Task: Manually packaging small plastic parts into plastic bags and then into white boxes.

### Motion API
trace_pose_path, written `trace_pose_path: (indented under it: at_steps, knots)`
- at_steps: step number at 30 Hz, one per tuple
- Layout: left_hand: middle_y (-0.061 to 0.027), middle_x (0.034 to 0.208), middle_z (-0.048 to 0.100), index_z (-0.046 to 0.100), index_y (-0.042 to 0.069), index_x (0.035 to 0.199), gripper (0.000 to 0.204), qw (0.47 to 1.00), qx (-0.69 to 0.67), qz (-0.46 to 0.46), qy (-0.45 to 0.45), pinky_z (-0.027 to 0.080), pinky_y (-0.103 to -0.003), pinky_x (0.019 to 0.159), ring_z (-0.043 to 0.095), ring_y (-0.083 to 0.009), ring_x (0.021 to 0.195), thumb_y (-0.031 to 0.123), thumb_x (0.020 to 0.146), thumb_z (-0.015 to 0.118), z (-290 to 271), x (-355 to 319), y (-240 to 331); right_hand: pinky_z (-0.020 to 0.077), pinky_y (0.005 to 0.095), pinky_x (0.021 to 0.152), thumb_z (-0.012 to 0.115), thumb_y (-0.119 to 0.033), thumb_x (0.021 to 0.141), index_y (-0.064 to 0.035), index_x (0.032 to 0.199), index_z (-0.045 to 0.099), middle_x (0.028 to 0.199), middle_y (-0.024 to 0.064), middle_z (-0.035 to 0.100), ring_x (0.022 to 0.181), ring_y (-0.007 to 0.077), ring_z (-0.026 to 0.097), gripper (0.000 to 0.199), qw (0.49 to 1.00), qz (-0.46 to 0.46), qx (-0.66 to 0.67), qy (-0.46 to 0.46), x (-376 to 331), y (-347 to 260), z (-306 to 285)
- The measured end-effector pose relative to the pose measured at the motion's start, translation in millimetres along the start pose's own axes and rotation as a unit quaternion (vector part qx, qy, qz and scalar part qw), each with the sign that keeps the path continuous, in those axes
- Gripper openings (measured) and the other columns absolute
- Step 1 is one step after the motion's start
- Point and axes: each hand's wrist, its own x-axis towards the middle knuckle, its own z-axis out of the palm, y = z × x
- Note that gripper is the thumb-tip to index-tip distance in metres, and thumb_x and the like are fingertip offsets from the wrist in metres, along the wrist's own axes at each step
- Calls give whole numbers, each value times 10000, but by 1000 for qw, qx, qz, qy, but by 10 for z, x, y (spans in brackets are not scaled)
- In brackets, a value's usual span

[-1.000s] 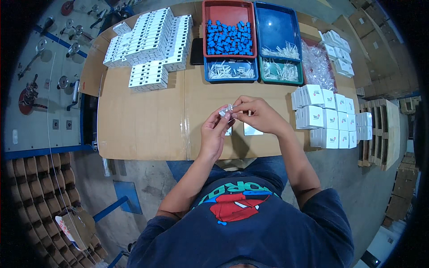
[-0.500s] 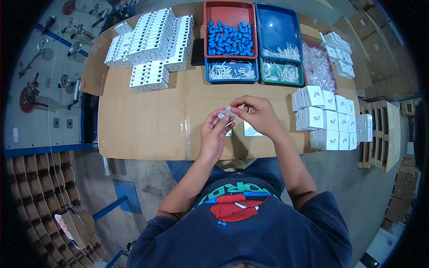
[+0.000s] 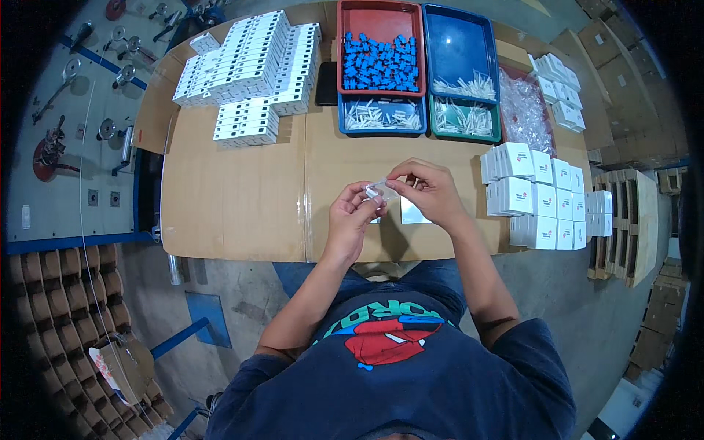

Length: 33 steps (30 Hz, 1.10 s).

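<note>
A small clear plastic bag [image 3: 383,191] is held between my two hands above the front of the cardboard-covered table. My left hand [image 3: 350,218] is closed, its thumb and fingers pinching the bag's left side along with a small white piece. My right hand [image 3: 427,192] pinches the upper right edge of the bag between thumb and fingertips. Beneath my right hand a flat whitish rectangle [image 3: 414,211] lies on the cardboard. Another pale flat piece is mostly hidden under my left hand.
Stacked white boxes [image 3: 246,66] stand at the far left, and more white boxes [image 3: 543,198] at the right. Trays at the back hold blue parts [image 3: 378,64] and small clear or white pieces [image 3: 381,117]. Clear bags [image 3: 524,110] lie beside them. A dark phone-like slab [image 3: 326,84] lies nearby.
The crumpled bag is now stretched out more between my hands. My right hand has shifted slightly right, away from my left fingertips.
</note>
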Motion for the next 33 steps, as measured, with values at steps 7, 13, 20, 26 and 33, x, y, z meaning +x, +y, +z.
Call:
trace_pose_path:
  at_steps: [7, 13, 20, 26, 33]
  knots:
    - [-93, 1121, 680, 572, -5, 1305, 347, 999, 33, 7, 17, 562, -304, 850, 658, -151, 980, 13, 964, 629, -2, 30, -44, 446, 250, 577, 765, -67, 857, -33, 925, 729, 852, 38, 693, 667, 95, 585, 83, 1000, -3, -8, 1, -22, 31, 9]
    - [-84, 1103, 680, 585, -16, 1280, 320, 999, 36, 15, 21, 561, -291, 842, 659, -146, 988, 10, 963, 619, 6, 19, -29, 437, 250, 570, 767, -65, 846, -36, 921, 712, 858, 30, 679, 654, 101, 574, 97, 1000, -21, -2, -18, -29, 23, 17]
    - [-56, 1064, 683, 627, 5, 1222, 263, 998, 54, -10, 10, 555, -281, 827, 662, -137, 986, 71, 970, 662, -26, 47, -32, 418, 251, 553, 777, -96, 850, -43, 929, 712, 828, 28, 666, 620, 87, 540, 115, 999, 9, -12, -33, -20, 69, -66]
    - [-60, 1081, 707, 672, 10, 1185, 231, 987, 154, 12, -41, 571, -274, 827, 676, -124, 979, 103, 975, 687, -12, 60, 23, 410, 245, 560, 753, -94, 867, -45, 964, 714, 837, 14, 656, 632, 80, 523, 115, 993, 86, 6, -81, 22, -6, -114]
    - [-56, 1069, 711, 685, 5, 1139, 190, 991, 131, 31, -11, 576, -261, 799, 676, -123, 972, 110, 981, 682, 103, 3, 46, 431, 259, 611, 731, -119, 881, -41, 1011, 709, 904, 22, 652, 690, 84, 522, 153, 995, 28, 35, -85, 12, 109, -59]
